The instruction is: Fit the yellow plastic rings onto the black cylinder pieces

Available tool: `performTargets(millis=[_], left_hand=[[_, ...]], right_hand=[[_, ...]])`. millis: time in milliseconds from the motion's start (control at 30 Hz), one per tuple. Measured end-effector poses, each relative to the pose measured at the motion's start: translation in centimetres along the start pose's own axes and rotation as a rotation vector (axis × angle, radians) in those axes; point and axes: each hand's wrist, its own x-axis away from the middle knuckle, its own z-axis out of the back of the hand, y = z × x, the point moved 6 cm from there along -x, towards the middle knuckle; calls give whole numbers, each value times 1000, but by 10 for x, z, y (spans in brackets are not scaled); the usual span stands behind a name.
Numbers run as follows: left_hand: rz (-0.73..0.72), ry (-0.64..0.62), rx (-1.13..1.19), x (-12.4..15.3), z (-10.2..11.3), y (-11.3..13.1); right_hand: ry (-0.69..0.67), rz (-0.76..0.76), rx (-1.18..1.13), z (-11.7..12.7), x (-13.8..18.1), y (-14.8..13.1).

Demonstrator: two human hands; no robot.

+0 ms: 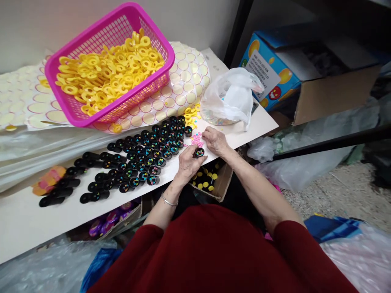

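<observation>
My left hand (188,162) is closed around a small black tube (199,152) with coloured bits in its open top, held at the table's front edge. My right hand (214,140) rests just beyond it, fingers curled in a pinch over a little heap of pink and coloured beads (196,139); what the fingertips hold is too small to name. Rows of black tubes (143,156) with coloured bits inside stand to the left. A few loose yellow rings (191,115) lie behind the beads.
A pink basket (75,112) full of yellow rings sits on sheets of round stickers (186,77). A white plastic bag (232,95) of beads lies at right. A cardboard box (224,179) with yellow-capped tubes hangs below the table edge. A blue carton (271,65) stands beyond.
</observation>
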Motion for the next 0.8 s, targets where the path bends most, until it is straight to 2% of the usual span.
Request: performTargets(millis=[100,267,400,533,667,800], left_hand=[[20,-4,24,0,0,-1],[46,-22,57,-2,-2,-1],[68,-26,62,-2,-2,-2],[88,-62,66,-2,-4,-4],[75,-98,55,-3,-6,-5],[47,-91,40,-4,-7,-3]], right_hand=[[-59,-56,42,8,6,2],[-223,-241,2,16,7,13],[-176,-318,-72,17,0,20],[-116,-218,-144,13,1,19],[-70,-86,-114,11,11,15],[93,-37,-256,16,27,8]])
